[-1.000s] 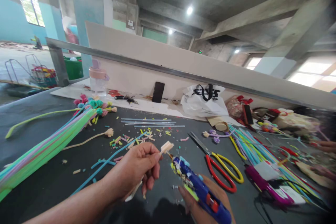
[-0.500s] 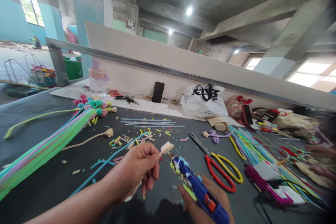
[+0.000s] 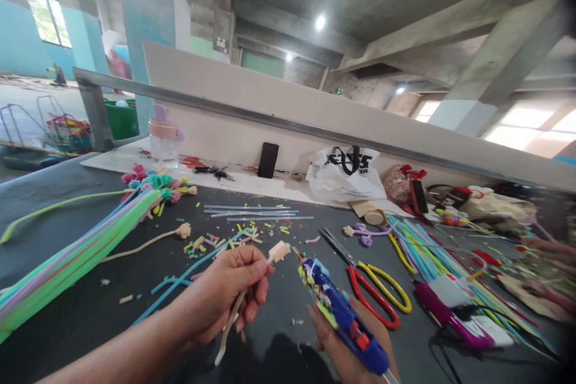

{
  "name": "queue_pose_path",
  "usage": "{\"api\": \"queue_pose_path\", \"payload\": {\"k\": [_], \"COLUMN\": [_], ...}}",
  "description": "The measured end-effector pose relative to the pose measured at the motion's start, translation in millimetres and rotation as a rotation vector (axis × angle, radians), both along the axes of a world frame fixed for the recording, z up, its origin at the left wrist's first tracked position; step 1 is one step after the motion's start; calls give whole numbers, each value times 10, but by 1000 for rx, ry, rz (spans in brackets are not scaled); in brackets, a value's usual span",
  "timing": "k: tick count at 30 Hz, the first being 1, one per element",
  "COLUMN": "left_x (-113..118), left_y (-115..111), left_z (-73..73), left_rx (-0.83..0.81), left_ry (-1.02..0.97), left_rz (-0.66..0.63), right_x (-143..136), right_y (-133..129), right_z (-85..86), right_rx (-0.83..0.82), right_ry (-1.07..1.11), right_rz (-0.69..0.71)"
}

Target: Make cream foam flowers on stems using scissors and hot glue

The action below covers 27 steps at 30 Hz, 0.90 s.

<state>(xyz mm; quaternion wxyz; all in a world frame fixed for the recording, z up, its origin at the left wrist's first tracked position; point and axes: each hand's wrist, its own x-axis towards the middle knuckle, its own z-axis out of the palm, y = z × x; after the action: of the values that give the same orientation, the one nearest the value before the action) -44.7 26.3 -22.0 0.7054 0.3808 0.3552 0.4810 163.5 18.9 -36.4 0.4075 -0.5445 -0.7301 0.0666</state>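
Observation:
Between thumb and fingers, my left hand (image 3: 240,285) pinches a cream pipe cleaner stem (image 3: 230,330) just below its bundled cream head (image 3: 279,251). The stem's lower end hangs beneath the hand. My right hand (image 3: 355,336) is wrapped round a blue glue gun (image 3: 339,306), its fingers partly hidden under the body. The gun's tip points up and left, a short gap from the cream head. Red-and-yellow-handled scissors (image 3: 369,282) lie half open to the right of the gun. Short coloured cut pieces (image 3: 207,246) are scattered beyond my left hand.
Clear glue sticks (image 3: 256,213) lie mid-table. Left is a pipe cleaner bundle (image 3: 90,240); right, another bundle (image 3: 418,246) and a magenta device (image 3: 450,318) with a cable. A bottle (image 3: 164,141), phone (image 3: 268,160) and white bag (image 3: 344,174) line the board. Another person's hand (image 3: 551,255) is far right.
The glue gun's tip has drawn back from the cream head, down and to the right. My left hand has turned slightly, so more of the hanging stem shows.

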Motion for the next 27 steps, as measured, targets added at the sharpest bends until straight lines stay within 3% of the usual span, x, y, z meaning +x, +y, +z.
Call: {"api": "queue_pose_path", "payload": {"k": [4, 8, 12, 18, 22, 25, 27], "left_x": [-111, -208, -247, -302, -332, -373, -423], "left_y": [72, 128, 139, 172, 218, 261, 292], "left_z": [-36, -31, -38, -75, -91, -93, -100], "left_rx": [-92, -149, -132, -63, -4, 16, 32], "left_ry": [-191, -330, -373, -383, -367, -367, -377], "left_rz": [-77, -196, -276, -361, -324, -283, -267], "right_x": [98, 174, 211, 378, 462, 288, 36], "right_y": [151, 298, 374, 459, 535, 467, 344], "right_z": [-121, -197, -180, -196, -61, 123, 219], "right_rx": [12, -266, -452, -394, -259, -105, -170], "right_ry": [-137, -372, -382, -374, -347, -265, -293], "right_rz": [62, 85, 116, 196, 149, 166, 235]}}
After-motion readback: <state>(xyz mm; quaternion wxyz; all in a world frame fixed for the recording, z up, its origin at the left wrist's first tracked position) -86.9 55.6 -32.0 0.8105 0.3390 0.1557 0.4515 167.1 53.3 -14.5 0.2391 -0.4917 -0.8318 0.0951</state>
